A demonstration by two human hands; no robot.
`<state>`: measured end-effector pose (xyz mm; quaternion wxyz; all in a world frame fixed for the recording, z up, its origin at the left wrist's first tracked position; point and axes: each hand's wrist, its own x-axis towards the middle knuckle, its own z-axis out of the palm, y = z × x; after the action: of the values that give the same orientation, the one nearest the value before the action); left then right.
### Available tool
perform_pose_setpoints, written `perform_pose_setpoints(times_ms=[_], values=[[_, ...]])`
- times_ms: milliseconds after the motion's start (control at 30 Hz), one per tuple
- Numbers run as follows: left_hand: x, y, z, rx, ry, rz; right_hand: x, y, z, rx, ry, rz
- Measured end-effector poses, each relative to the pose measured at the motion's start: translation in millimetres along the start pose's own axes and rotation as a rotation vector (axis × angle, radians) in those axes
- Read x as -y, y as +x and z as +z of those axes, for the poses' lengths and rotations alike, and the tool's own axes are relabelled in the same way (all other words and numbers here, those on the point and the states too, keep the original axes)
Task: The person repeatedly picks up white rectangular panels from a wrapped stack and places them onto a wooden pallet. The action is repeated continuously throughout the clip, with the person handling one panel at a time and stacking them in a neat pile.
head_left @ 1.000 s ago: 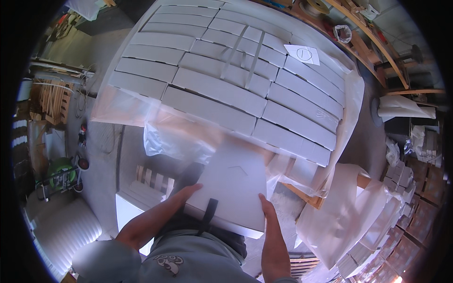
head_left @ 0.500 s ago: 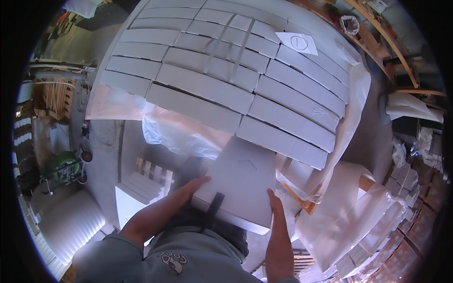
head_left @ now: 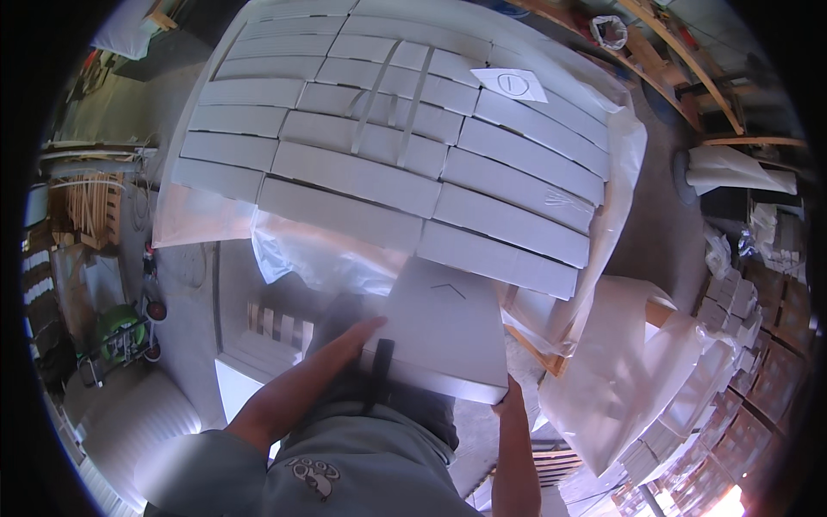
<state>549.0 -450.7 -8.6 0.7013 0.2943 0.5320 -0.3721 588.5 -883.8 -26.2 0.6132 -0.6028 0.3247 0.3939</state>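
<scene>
Before my body I hold a flat white carton (head_left: 444,323), with a thin printed arrow-like mark on its upper face. Its far end meets the lower front row of a large stack of white cartons (head_left: 353,164). My left hand (head_left: 366,332) is closed on the carton's left side. At the near right corner my right hand (head_left: 510,396) grips the edge, its fingertips partly hidden under the corner. A dark strap (head_left: 382,358) hangs over the carton's near edge. Two pale straps (head_left: 413,103) and a white paper sheet (head_left: 512,84) with a circled mark lie on the stack.
Clear wrapping film (head_left: 319,258) hangs off the stack's front. Left of me are slatted pallet wood (head_left: 276,323) and a ribbed white roll (head_left: 138,431). A film-draped pile (head_left: 612,370) stands on the right, with several brown boxes (head_left: 749,414) beyond.
My right hand has slid from the carton's right side down to its near right corner. The carton has turned slightly, and the whole view has shifted a little. My left hand keeps its place.
</scene>
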Motion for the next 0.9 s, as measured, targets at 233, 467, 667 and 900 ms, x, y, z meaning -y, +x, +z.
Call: perform_pose_setpoints(times_ms=[233,467,667,900], values=[[-37.7,-63.1,24.0,-0.076,0.496,0.232,32.5,1.1,17.4,-0.092,-0.029,-0.189],[-88.1,-58.2,50.0,0.002,0.994,0.567,110.3,4.4,76.4,-0.174,0.291,-0.306],[-119.2,-39.9,93.0,-0.286,1.141,0.876,175.8,34.3,125.1,-0.472,0.266,-0.208],[-119.4,-32.3,89.8,-0.269,0.984,0.791,151.7,63.5,123.0,-0.838,-1.671,-0.163]])
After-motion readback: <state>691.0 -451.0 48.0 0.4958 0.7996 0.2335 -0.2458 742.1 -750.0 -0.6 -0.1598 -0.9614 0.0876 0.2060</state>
